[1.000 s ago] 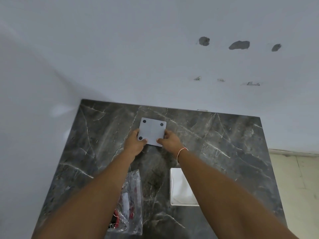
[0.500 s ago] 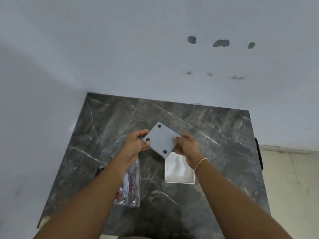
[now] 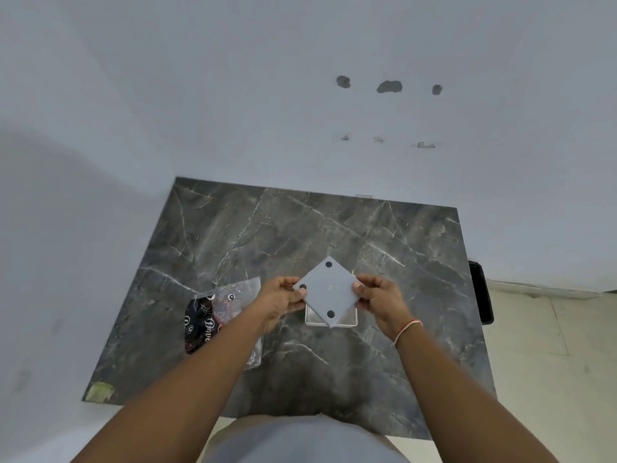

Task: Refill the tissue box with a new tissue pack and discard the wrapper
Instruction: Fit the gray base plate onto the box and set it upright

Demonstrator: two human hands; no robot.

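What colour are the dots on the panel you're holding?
Black dots on the grey panel, three showing; seen in the head view.

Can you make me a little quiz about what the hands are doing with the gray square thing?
1. True or false: both hands hold the gray square panel.
2. What lies on the table under the left hand's forearm? A) a plastic wrapper B) a cup C) a book
3. Fill in: the white open box sits on the table directly ______ the panel.

Key:
1. True; the left hand and right hand pinch opposite corners.
2. A, the plastic wrapper.
3. Below; it rests on the dark marble table.
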